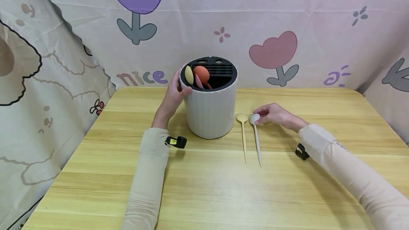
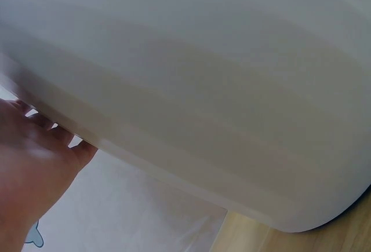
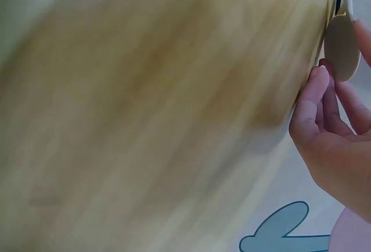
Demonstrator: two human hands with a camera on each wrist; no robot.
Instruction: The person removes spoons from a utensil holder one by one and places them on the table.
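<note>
A white ribbed holder [image 1: 211, 113] with a black slotted top stands upright on the table; a yellow utensil [image 1: 189, 75], an orange one [image 1: 201, 74] and a pink one [image 1: 198, 81] stick out of it. My left hand [image 1: 174, 97] grips its upper left side, thumb at the front below the rim; in the left wrist view the fingers [image 2: 52, 133] lie along the wall [image 2: 174, 90]. Right of the holder lie a yellow spoon [image 1: 242, 118] and a white spoon [image 1: 254, 118], handles toward me. My right hand [image 1: 276, 114] pinches the white spoon's bowl [image 3: 342, 49] at its edges.
The wooden table [image 1: 204, 187] reaches back to a patterned cloth [image 1: 198, 27] hanging behind it, with more cloth at both sides. Small black devices [image 1: 176, 142] are strapped at both wrists.
</note>
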